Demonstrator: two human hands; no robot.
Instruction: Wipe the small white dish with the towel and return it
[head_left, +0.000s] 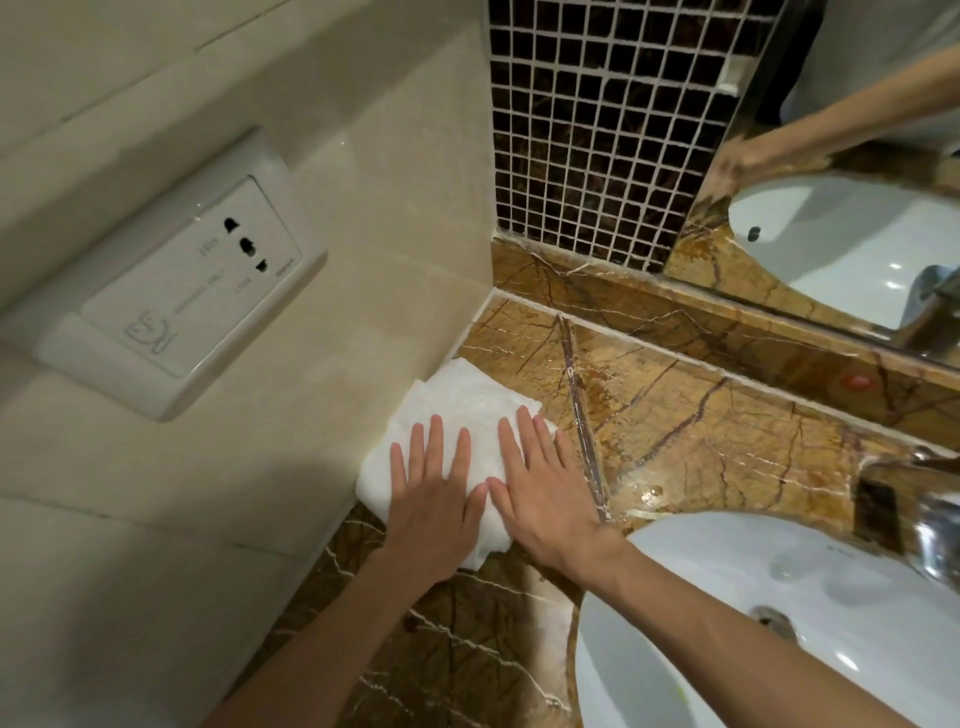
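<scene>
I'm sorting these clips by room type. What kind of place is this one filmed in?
Most likely a bathroom vanity, perhaps in a hotel. A white sink is set into a brown marble counter, with a chrome faucet and a wall mirror above it.

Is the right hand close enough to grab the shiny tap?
Probably yes. The right hand lies flat on the towel, and only bare counter and sink rim sit between it and the tap.
</scene>
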